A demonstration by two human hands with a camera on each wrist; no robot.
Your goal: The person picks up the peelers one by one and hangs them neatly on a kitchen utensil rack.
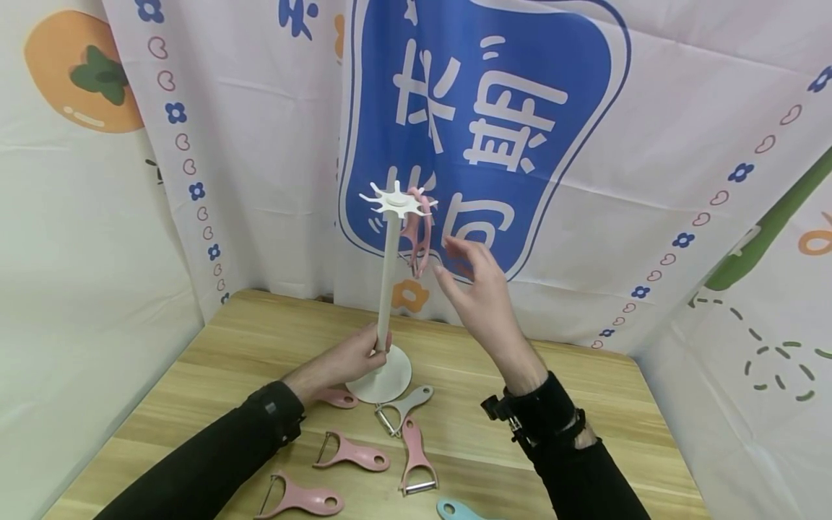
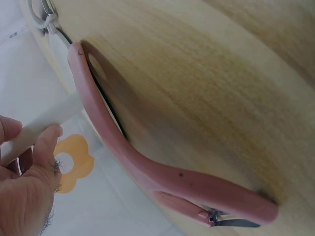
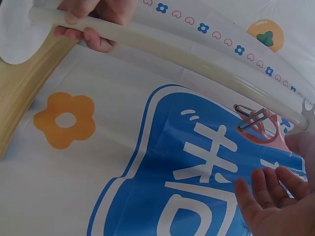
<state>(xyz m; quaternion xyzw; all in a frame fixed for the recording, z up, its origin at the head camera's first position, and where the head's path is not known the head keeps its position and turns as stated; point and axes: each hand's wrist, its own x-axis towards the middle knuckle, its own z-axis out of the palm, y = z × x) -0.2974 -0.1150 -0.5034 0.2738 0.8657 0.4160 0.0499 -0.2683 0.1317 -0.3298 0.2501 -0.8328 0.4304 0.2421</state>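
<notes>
My left hand [image 1: 351, 359] grips the pole [image 1: 390, 282] of a white stand low down, just above its round base [image 1: 396, 375]. Thin hooks spread out from the stand's top [image 1: 398, 200]. Pink peelers [image 3: 275, 140] hang there on the right side, overlapping so their number is hard to tell. Beside them is my right hand [image 1: 477, 285], its fingers loosely spread with nothing held. In the right wrist view a gap shows between its fingertips and the peelers' blades. A pink peeler [image 2: 147, 169] lies close below the left wrist.
Several peelers lie on the wooden table [image 1: 520, 448] before the stand: pink ones [image 1: 360, 455], a grey one [image 1: 412, 399] near the base, and a blue one [image 1: 455, 510] cut off by the frame's lower edge. A printed cloth [image 1: 279, 144] hangs behind the table.
</notes>
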